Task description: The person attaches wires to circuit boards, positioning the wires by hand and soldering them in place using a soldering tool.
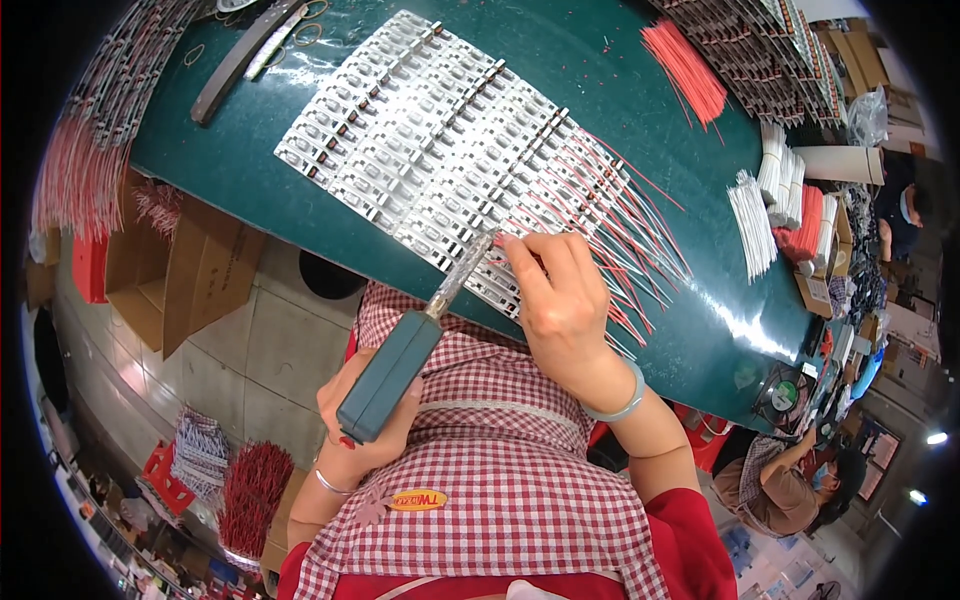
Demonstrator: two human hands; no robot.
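My left hand (362, 410) is wrapped around the dark green, boxy body of a soldering gun (392, 372). Its metal barrel slants up and right, and the tip rests at the near side of a sheet of white and silver strip modules (430, 150). Beside that tip, my right hand (562, 300) has thumb and forefinger pinched on the end of a thin red wire (502, 240), mostly covered by the fingers. Several red and white wires (630, 245) run off the sheet's right part and fan out over the green table (250, 190).
Red wires (685, 70) lie at the far right, with bundled white wires (750, 222) nearer. Stacked strips stand at both far corners. A dark bar (240, 65) lies far left. A cardboard box (180, 270) stands below the left edge. A small fan (785, 393) sits at the right corner; a co-worker (800, 480) is beyond.
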